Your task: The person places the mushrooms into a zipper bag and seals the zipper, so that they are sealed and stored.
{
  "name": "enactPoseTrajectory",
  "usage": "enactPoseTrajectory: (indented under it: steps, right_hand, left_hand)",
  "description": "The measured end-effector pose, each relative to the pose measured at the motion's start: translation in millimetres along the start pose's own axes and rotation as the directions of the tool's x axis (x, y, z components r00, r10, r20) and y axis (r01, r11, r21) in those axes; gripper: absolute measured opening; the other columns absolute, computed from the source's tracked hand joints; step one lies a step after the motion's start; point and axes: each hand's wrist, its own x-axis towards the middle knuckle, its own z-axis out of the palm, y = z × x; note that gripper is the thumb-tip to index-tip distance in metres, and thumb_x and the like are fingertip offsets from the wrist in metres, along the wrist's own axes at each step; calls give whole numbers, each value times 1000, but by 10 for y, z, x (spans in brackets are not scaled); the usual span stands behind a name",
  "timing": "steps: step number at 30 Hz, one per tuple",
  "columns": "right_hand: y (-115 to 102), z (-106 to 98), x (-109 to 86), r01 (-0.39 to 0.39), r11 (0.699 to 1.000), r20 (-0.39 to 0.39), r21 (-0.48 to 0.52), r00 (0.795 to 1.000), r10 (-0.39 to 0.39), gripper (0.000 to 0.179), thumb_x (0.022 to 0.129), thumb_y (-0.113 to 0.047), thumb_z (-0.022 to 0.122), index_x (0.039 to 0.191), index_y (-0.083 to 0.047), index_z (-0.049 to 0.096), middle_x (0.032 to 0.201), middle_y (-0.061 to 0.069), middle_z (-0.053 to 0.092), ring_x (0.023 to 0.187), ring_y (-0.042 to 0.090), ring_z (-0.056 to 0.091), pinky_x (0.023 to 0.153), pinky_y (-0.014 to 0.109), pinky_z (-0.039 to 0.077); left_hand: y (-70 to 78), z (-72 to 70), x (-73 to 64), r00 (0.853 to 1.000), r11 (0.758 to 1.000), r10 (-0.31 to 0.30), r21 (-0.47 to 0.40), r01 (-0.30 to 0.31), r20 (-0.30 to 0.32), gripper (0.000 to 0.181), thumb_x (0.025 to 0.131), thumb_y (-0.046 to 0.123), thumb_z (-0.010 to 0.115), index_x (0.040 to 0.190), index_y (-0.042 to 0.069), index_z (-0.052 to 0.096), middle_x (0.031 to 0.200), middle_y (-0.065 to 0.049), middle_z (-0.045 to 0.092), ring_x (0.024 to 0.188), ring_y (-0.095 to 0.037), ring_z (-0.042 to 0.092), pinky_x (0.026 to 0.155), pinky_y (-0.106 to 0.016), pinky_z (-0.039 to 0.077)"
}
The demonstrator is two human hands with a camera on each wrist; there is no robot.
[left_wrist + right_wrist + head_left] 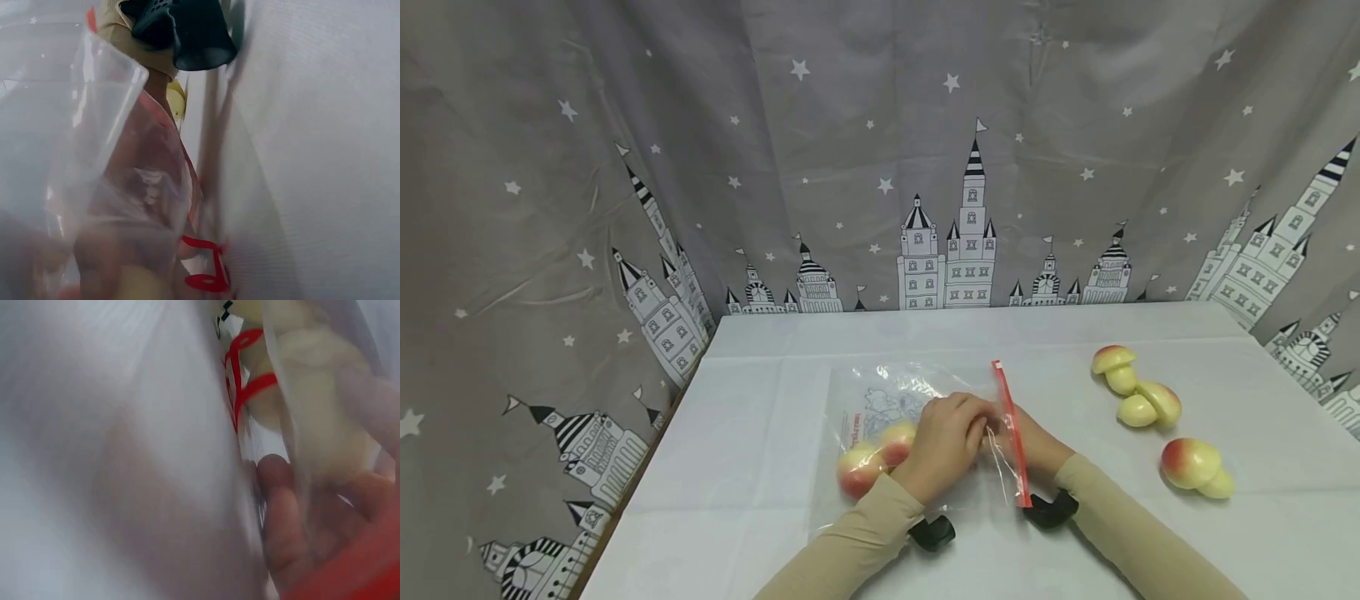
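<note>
A clear zip bag (842, 392) with a red zip strip (1015, 442) lies on the table, its mouth facing right. Two yellow-and-red toy mushrooms (859, 471) show through the film on the left. My left hand (943, 446) is over the bag, fingers curled on the film near the mouth. Through the opening reaches my right hand (1036, 442), partly covered by the strip and film. In the right wrist view, its fingers (284, 525) curl round a pale yellow toy mushroom (325, 412) inside the bag. The left fingertips are mostly hidden.
Two toy mushrooms (1161, 404) lie touching at the right of the white table (775, 350), and a third toy mushroom (1193, 464) sits closer to me. Behind the table hangs a grey curtain (850, 125) with castles and stars.
</note>
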Motion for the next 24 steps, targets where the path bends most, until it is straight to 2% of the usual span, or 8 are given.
enactPoseTrajectory:
  steps: [3, 7, 9, 13, 16, 20, 22, 24]
  right_hand:
    - [10, -22, -9, 11, 1000, -3, -25, 1000, -11, 35, 81, -7, 79, 110, 9, 68, 100, 18, 73, 90, -8, 55, 83, 19, 49]
    - [-5, -94, -48, -42, 997, -4, -69, 999, 41, 25, 83, -8, 79, 103, 6, 72, 86, 10, 74, 78, -1, 56, 73, 21, 50]
    - [-25, -149, -93, -104, 993, 6, -64, 995, 105, 29, 85, -8, 77, 110, 6, 71, 93, 12, 75, 82, 2, 61, 75, 20, 52]
    - [-71, -311, -232, -185, 982, 8, -19, 983, 186, 41, 90, -8, 73, 127, 7, 65, 120, 21, 73, 98, 13, 72, 84, 21, 57]
    - [-122, -468, -369, -185, 982, -47, -25, 982, 184, 43, 92, -10, 73, 131, 6, 63, 126, 22, 70, 99, 10, 73, 85, 21, 58]
    - [-191, -679, -554, -127, 985, -161, -115, 981, 107, 39, 90, -6, 74, 127, 7, 65, 120, 24, 72, 93, -5, 68, 81, 17, 57]
    - [-225, -783, -643, -114, 980, -212, -161, 974, 78, 37, 90, -2, 73, 124, 7, 66, 117, 26, 72, 91, -9, 66, 78, 15, 56]
    - [-267, -896, -725, -135, 969, -262, -206, 962, 79, 35, 89, -2, 73, 123, 6, 68, 115, 26, 72, 90, -12, 64, 76, 12, 55]
  left_hand:
    - [-13, 15, -9, 1000, 1000, -13, -20, 13, 1, 26, 91, 3, 65, 104, 20, 78, 99, 1, 76, 94, -15, 72, 77, -33, 52]
    - [-12, 8, -15, 999, 999, -33, -12, 33, 16, 22, 91, 6, 65, 104, 19, 77, 99, 0, 76, 94, -16, 72, 79, -34, 52]
    - [-8, 2, -17, 998, 999, -47, 1, 47, 30, 19, 92, 7, 65, 103, 17, 76, 99, 0, 76, 94, -17, 72, 80, -34, 53]
    - [-6, -1, -11, 996, 998, -69, 18, 68, 61, 15, 94, 10, 64, 103, 16, 75, 100, -1, 76, 94, -18, 72, 83, -35, 53]
    - [-11, -10, -1, 995, 997, -75, 17, 74, 69, 14, 95, 10, 63, 103, 15, 74, 100, -1, 75, 94, -18, 72, 84, -36, 53]
    - [-17, -10, 8, 996, 997, -70, 19, 69, 57, 15, 94, 9, 64, 103, 15, 74, 100, 0, 76, 94, -19, 72, 84, -36, 53]
    - [-21, -2, 8, 997, 998, -65, 21, 64, 52, 14, 94, 8, 64, 102, 14, 74, 100, -1, 76, 93, -19, 72, 83, -35, 53]
    - [-26, 5, 4, 997, 998, -63, 20, 62, 49, 14, 93, 8, 64, 101, 14, 74, 99, -1, 76, 92, -19, 72, 83, -35, 53]
